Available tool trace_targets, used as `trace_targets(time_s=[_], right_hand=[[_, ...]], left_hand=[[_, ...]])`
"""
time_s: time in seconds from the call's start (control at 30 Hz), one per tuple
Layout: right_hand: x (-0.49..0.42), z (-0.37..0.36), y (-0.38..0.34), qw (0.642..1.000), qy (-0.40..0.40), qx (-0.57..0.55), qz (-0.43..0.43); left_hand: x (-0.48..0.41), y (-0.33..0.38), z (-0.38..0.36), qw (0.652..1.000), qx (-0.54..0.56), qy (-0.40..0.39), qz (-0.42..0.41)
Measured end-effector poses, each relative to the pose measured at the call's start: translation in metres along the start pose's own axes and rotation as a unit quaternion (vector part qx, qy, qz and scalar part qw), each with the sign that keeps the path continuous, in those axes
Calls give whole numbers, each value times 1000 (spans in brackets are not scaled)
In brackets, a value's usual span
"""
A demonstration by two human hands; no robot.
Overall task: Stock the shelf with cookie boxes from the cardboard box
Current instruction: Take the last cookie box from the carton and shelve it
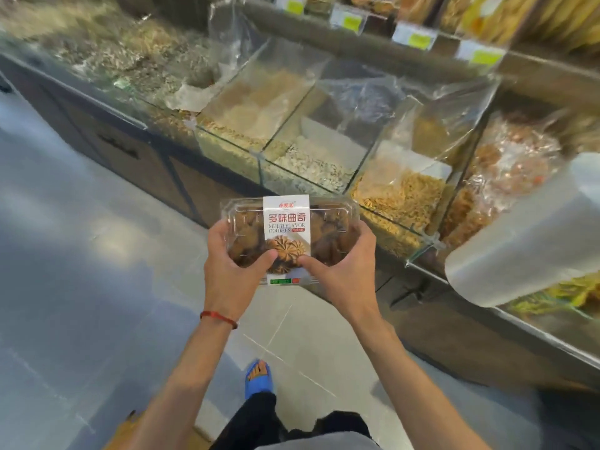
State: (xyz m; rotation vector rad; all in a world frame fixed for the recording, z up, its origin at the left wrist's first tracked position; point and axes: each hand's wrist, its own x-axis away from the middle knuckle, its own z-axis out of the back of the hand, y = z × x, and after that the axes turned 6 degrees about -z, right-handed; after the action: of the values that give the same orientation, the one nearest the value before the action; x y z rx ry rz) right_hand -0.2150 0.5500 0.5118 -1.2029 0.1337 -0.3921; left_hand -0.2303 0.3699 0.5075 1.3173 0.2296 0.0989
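Note:
A clear plastic cookie box [328, 222] with a white label reading "Multiflavor Cookies" is held in the air in front of me, above the floor. My left hand [232, 271] grips its left end, thumb on the lid. My right hand [344, 271] grips its right end, thumb on the label's lower edge. A corner of the brown cardboard box [125, 431] shows at the bottom left, mostly out of view. The upper shelf [373, 47] with price tags runs across the top right.
A counter of glass bins [259, 157] with loose snacks lined in plastic bags runs diagonally ahead. A roll of plastic bags [526, 235] juts in at the right. Grey tiled floor [81, 254] lies to the left. My foot in a blue sandal [258, 378] is below.

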Motion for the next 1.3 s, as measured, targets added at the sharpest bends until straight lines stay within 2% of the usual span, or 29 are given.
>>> trace_targets(time_s=[0.23, 0.43, 0.7, 1.0, 1.3], right_hand=[[-85, -7, -35, 994, 101, -28, -24], [-164, 19, -53, 982, 186, -26, -19], [-283, 71, -77, 960, 274, -50, 4], [-410, 112, -111, 922, 382, -56, 22], [-514, 170, -136, 894, 444, -39, 43]], left_hand=[[-122, 27, -46, 995, 4, -89, -47], [-205, 55, -116, 983, 4, -162, -87], [-307, 104, -224, 963, 22, -208, -170], [-423, 149, -336, 938, 64, -258, -224], [-504, 202, -439, 912, 87, -285, -280]])
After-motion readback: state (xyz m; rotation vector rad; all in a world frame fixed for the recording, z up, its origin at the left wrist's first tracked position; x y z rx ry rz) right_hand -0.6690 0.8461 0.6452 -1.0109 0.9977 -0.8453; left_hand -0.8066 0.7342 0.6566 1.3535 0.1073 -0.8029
